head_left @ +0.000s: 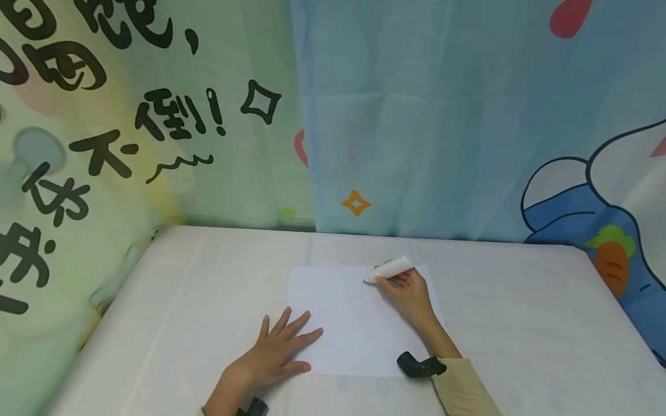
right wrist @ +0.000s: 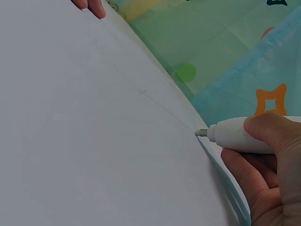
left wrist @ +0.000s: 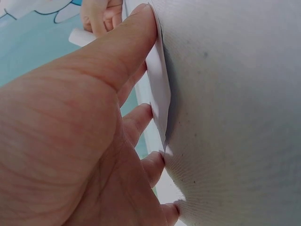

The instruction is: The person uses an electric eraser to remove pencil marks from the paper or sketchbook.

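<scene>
On the tabletop (head_left: 520,312), toward its far edge, a paper sheet (head_left: 338,323) is laid; it looks light and easily creased, so it is best pressed at its sides. Its left side is touched by the left hand (head_left: 270,352), spread wide. Near that edge, a white pen (head_left: 391,268) is pinched by the right hand (head_left: 413,297); it seems light, hard and smooth, best held round its middle.
</scene>
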